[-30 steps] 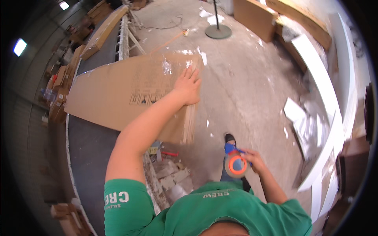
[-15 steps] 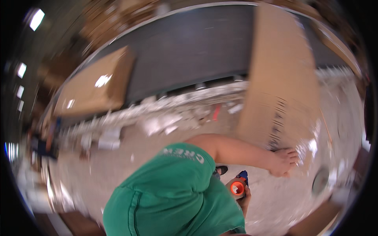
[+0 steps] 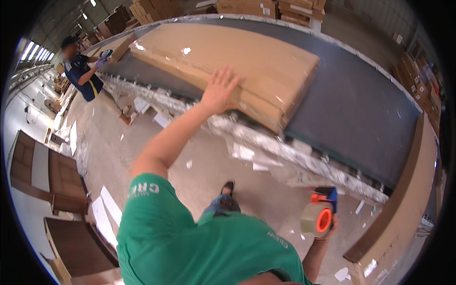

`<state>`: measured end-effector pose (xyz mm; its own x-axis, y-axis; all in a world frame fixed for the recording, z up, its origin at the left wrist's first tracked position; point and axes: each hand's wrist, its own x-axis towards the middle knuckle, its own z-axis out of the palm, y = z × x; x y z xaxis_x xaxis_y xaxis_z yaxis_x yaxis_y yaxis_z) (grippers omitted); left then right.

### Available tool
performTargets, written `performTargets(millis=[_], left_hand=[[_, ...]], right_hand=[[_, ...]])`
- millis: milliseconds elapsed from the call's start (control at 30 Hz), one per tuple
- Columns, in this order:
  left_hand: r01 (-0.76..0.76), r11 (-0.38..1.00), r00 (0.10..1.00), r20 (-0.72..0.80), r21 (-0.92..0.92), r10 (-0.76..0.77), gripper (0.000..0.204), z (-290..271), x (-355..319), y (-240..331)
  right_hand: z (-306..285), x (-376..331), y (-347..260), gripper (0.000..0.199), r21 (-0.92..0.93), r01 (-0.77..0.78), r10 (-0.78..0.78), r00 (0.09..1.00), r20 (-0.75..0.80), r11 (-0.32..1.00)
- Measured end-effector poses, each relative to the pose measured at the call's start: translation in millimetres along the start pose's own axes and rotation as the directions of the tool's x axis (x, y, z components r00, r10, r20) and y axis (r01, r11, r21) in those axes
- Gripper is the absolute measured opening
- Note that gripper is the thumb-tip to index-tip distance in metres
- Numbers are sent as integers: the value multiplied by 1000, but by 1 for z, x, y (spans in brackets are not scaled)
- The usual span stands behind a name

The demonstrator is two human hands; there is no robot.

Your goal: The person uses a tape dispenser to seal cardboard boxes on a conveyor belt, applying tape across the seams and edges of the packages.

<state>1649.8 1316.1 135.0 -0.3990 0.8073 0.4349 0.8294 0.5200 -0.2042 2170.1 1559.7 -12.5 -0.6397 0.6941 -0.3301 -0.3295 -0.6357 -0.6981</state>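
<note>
The left hand lies flat, with the fingers spread, on the near edge of a long cardboard box wrapped in clear film. The box rests on a dark conveyor belt, which runs beyond the hand. The right hand is low beside the body and is closed around a tape dispenser with an orange core. Far to the left of the left hand, another person stands at the belt.

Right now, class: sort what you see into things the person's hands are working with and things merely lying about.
In hand:
- long flat brown cardboard package, left hand pressed on it
- orange-cored tape dispenser, held by right hand

Lying about:
- white paper scraps on floor
- dark wooden panels
</note>
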Motion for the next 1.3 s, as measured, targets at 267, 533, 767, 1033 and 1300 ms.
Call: performTargets(millis=[267, 533, 767, 1033, 1300], left_hand=[[-331, 832, 943, -129, -445, 306, 83, 90, 15, -70], [-419, 837, 906, -103, -351, 410, 77, 66, 42, -13], [-529, 800, 840, -305, -284, 448, 68, 90, 49, 4], [-534, 733, 841, -351, -422, 411, 56, 89, 53, 14], [-538, 554, 837, -481, -635, 261, 37, 105, 60, 41]], right_hand=[[361, 184, -3, 25, 0, 94, -93, 981, 171, 996], [395, 240, 34, 37, -355, 201, -156, 976, 151, 913], [377, 197, 0, 35, -157, 162, -147, 983, 108, 974], [461, 145, -51, 56, -966, 180, -313, 921, 231, -184], [416, 101, 49, 49, -856, -63, -427, 884, 191, -514]])
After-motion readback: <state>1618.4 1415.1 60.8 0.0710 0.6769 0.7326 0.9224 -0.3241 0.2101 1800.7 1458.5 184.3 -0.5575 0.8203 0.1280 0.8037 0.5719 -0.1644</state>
